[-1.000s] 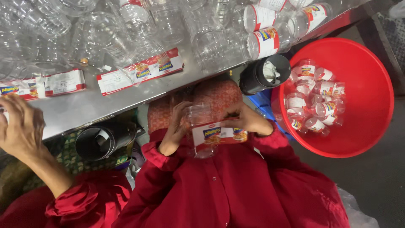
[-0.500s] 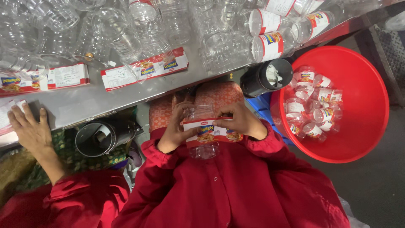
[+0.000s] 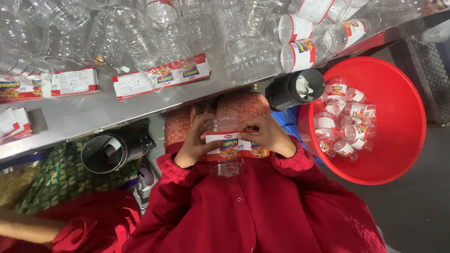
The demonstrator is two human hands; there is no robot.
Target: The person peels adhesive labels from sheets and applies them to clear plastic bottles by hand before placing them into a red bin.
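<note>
I hold a clear plastic jar (image 3: 226,167) on its side in my lap, over my red clothing. A red and white printed label (image 3: 233,145) is wrapped around its middle. My left hand (image 3: 194,146) grips the jar and the label's left end. My right hand (image 3: 268,136) holds the right side, with its fingers pressing on the label's top edge. The jar's open mouth (image 3: 220,123) points toward the table.
A steel table (image 3: 93,110) ahead carries several empty clear jars (image 3: 164,42), flat label stacks (image 3: 161,77) and labelled jars (image 3: 300,54). A red basin (image 3: 403,107) at the right holds labelled jars. Black cylinders (image 3: 295,88) (image 3: 112,150) hang below the table. A co-worker's arm (image 3: 28,227) is at the bottom left.
The label has moved from beside the jar to around its middle, and both my hands have closed on it. The co-worker's hand has left the table edge.
</note>
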